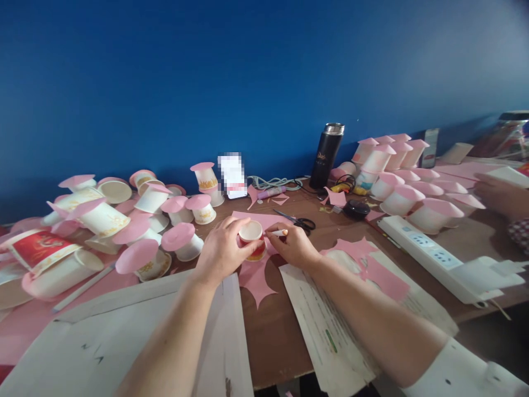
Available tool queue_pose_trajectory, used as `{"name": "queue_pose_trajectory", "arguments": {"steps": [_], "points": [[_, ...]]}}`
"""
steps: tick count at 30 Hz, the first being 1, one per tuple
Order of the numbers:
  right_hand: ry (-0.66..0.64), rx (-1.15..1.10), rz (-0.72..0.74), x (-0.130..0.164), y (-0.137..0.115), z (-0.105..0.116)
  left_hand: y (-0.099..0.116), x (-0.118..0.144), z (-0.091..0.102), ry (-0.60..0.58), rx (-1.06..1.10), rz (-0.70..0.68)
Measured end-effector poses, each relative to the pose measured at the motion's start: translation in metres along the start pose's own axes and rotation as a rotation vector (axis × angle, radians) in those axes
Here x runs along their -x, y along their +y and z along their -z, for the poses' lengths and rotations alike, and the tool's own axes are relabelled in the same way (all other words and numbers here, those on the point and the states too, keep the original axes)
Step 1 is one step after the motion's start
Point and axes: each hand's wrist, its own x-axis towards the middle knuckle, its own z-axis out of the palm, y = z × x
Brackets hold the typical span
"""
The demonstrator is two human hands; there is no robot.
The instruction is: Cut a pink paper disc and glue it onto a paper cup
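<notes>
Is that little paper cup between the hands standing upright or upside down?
Upright: the cup shows its open rim on top, resting on pink paper, held by the left hand.

One flask (326,155), one pair of scissors (298,221), one power strip (433,255) and one glue stick (271,192) are seen on the table (273,336). One cup (253,239) is held between two hands, the left (223,251) and the right (294,246); a third hand (498,194) is seen at the right edge. Pink-capped cups are heaped in two piles; they cannot be counted exactly.
</notes>
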Motion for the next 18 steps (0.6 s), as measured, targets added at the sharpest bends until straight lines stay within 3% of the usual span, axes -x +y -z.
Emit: {"name": "queue_pose_trajectory", "arguments": {"steps": [18], "points": [[-0.012, 0.208, 0.010, 0.004, -0.010, 0.012, -0.006, 0.001, -0.001, -0.007, 0.001, -0.019]]}}
